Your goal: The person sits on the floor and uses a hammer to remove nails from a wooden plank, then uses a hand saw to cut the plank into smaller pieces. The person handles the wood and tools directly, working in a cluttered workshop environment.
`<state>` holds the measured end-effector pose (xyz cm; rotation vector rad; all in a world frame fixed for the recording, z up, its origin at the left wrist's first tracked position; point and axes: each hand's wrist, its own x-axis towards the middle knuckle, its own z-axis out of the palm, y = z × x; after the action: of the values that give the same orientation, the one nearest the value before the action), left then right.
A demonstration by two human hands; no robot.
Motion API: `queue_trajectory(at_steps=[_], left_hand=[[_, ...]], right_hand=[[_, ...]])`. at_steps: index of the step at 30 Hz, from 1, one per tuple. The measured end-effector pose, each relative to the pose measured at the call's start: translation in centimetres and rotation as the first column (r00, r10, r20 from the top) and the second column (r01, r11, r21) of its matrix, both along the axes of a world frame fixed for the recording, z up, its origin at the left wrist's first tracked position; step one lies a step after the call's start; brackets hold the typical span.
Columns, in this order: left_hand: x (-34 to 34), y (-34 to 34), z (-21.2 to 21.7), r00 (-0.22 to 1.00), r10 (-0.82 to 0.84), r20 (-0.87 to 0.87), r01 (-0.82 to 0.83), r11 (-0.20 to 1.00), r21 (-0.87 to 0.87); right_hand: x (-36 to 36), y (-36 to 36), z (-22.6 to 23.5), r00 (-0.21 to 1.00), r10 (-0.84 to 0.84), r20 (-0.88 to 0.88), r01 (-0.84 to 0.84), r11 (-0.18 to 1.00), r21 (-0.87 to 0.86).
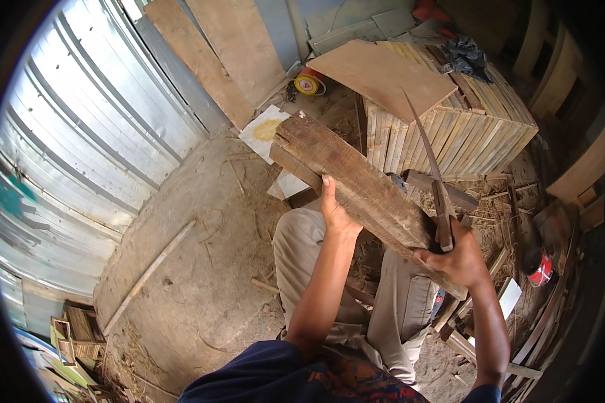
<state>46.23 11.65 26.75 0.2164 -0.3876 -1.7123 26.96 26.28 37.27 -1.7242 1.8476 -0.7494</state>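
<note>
— Weathered brown wood, rough-grained and split at the far end: a thick plank [356, 185] slanting across the lap, from upper left down to lower right.

— And held how?

— Gripped from below by the left hand [335, 211], fingers curled over the near edge, forearm rising straight from the lower frame. Right hand [458, 258] closed tight round the wooden handle of a long knife [431, 171]; blade thin, dark, slightly curved, pointing up and away, its base right at the plank's lower edge.

— Touching the wood?

— Hard to tell; blade and plank overlap near the handle.

— Around it?

— Stacked pale slats [464, 131] just behind, topped by a flat plywood sheet [383, 74]. Corrugated metal wall [81, 148] on the left, boards leaning against it. Dusty floor littered with shavings, a long thin stick [148, 275] lying well apart. Red can [541, 269] to the right among scrap strips; yellow-and-red tape measure [309, 82] beyond the plank's far end.
</note>
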Motion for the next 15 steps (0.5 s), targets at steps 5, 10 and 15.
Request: queue_trajectory(at_steps=[5, 10, 15], left_hand=[[-0.1, 0.1, 0.3, 0.999, 0.016, 0.028, -0.016, 1.000, 0.005], [-0.3, 0.0, 0.4, 0.997, 0.073, 0.004, -0.073, 0.997, 0.027], [-0.1, -0.5, -0.4, 0.995, 0.082, 0.061, -0.087, 0.992, 0.086]], right_hand=[[-0.1, -0.5, 0.1, 0.999, 0.032, 0.016, -0.031, 0.999, -0.041], [-0.6, -0.7, -0.1, 0.998, 0.026, -0.054, -0.027, 1.000, -0.015], [-1.2, -1.8, -0.1, 0.989, 0.106, -0.107, -0.104, 0.994, 0.021]])
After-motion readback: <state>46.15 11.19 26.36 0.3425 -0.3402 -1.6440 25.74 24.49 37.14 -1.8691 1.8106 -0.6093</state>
